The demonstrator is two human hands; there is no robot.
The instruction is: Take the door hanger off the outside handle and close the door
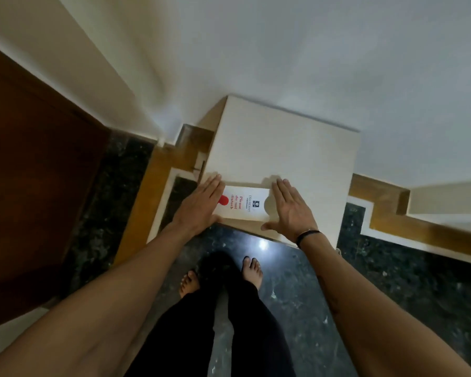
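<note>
Door hanger (245, 203) on pale cabinet top (283, 148)

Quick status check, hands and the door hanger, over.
Left hand and right hand flat, open, flanking door hanger. Hanger lies on white cabinet top. Nothing in the way.

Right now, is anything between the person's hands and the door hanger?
Nothing visible. The door hanger lies flat on the white cabinet top, with the left hand flat at one end and the right hand flat at the other, both open and against its edges.
</note>
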